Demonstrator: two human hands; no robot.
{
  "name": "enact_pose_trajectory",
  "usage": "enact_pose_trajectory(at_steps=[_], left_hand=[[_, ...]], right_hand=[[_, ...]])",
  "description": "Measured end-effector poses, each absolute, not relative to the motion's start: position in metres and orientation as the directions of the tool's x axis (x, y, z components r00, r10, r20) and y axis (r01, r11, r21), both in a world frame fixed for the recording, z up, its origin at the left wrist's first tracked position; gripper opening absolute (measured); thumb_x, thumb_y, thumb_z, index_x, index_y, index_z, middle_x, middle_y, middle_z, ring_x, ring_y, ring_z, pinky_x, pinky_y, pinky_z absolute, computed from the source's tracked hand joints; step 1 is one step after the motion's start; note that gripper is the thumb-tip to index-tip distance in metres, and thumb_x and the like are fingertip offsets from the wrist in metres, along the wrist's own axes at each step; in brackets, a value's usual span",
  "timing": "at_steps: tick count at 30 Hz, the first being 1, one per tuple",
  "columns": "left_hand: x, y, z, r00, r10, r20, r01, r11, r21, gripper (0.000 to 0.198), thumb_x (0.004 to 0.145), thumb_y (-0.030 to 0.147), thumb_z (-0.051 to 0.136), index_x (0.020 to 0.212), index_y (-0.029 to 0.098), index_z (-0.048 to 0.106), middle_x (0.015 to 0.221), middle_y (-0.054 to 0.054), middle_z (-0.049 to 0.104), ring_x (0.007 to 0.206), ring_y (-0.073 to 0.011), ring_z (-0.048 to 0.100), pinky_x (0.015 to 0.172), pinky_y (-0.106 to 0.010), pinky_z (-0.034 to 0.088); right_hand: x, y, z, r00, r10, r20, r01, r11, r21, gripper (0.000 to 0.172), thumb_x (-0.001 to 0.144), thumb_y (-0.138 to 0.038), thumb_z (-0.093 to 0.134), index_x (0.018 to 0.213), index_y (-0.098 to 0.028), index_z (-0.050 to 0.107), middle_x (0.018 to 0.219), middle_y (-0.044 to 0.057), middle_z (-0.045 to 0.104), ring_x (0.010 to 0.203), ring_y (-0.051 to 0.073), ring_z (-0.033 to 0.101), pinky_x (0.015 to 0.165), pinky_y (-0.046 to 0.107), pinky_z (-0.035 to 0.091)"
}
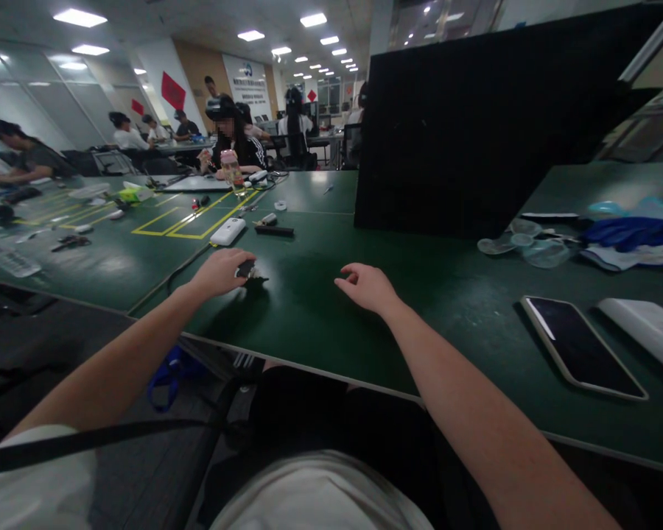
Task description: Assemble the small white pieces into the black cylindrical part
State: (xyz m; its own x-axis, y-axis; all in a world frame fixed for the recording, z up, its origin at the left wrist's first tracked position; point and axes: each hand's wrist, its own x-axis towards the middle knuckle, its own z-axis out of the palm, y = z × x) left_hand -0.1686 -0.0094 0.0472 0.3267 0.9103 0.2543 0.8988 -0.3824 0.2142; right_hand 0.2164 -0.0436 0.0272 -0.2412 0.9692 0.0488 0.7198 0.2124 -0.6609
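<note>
My left hand [221,271] is closed around a small dark object with pale bits [253,273]. Part of it is hidden by my fingers, and I cannot make out its kind. It is held just over the green tabletop [303,309], near the front edge. My right hand [369,285] hovers above the table to the right, fingers loosely curled and apart, with nothing in them. Beyond my left hand lie a white power bank [228,232] and a slim black bar-shaped thing [275,230].
A large black panel [442,147] stands at the back right. On the right are a phone [583,346], a white device [649,331], clear plastic pieces [544,250] and blue cloth [635,239]. A bottle [232,173] stands near a person seated across the table.
</note>
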Motion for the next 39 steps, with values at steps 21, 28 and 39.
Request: enact_pose_trajectory(at_steps=[21, 28, 39], left_hand=[[-0.058, 0.035, -0.007, -0.044, 0.963, 0.268, 0.620, -0.184, 0.762, 0.050, 0.091, 0.047, 0.059, 0.131, 0.018, 0.050, 0.114, -0.012, 0.070, 0.102, -0.0241, 0.067, 0.095, -0.040, 0.050], [-0.002, 0.019, -0.001, 0.220, 0.950, 0.222, 0.706, -0.312, 0.636, 0.054, 0.091, 0.052, 0.058, 0.134, 0.021, 0.050, 0.112, -0.014, 0.071, 0.100, -0.0282, 0.069, 0.092, -0.042, 0.050], [-0.081, 0.027, -0.004, -0.194, 0.962, 0.194, 0.590, -0.043, 0.806, 0.048, 0.093, 0.051, 0.055, 0.127, 0.017, 0.055, 0.118, -0.013, 0.070, 0.105, -0.0237, 0.066, 0.096, -0.038, 0.050]], right_hand=[[0.216, -0.044, 0.031, -0.189, 0.978, 0.082, 0.763, 0.199, -0.615, 0.047, 0.096, -0.060, 0.049, 0.114, -0.022, 0.071, 0.106, 0.009, 0.073, 0.089, 0.022, 0.067, 0.072, 0.035, 0.055], [0.218, -0.037, 0.024, -0.121, 0.986, 0.112, 0.819, 0.163, -0.550, 0.042, 0.088, -0.041, 0.064, 0.125, -0.022, 0.067, 0.127, 0.011, 0.066, 0.101, 0.027, 0.065, 0.077, 0.039, 0.057], [0.209, -0.041, 0.023, -0.299, 0.935, 0.193, 0.802, 0.355, -0.481, 0.075, 0.084, -0.075, 0.057, 0.136, -0.020, 0.059, 0.139, 0.015, 0.058, 0.123, 0.033, 0.056, 0.096, 0.044, 0.049]])
